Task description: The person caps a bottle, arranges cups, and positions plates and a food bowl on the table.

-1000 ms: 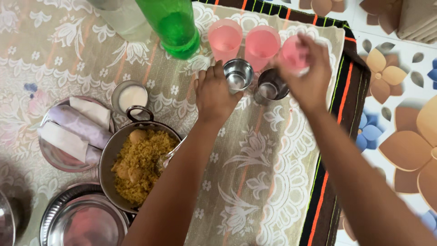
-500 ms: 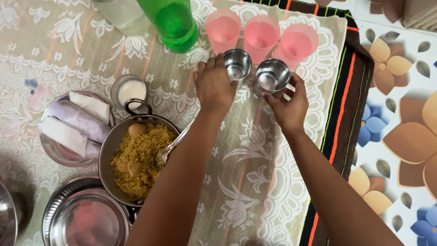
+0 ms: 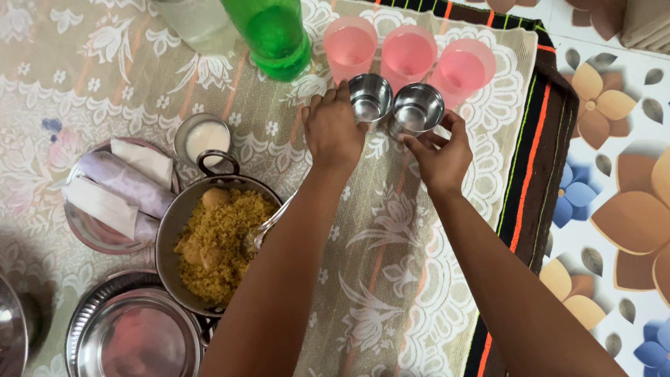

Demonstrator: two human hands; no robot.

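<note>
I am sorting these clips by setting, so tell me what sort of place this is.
Probably a home, with a meal laid out on the floor: a lace cloth spread over a striped mat on flower-patterned floor tiles, with a pan of yellow rice and pink cups on it.

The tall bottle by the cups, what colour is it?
The bottle is bright green, in the head view.

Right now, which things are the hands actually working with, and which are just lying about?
In hand: left hand on left steel cup; right hand on right steel cup.

Lying about: three pink cups, green bottle, rice pot, steel plates.
</note>
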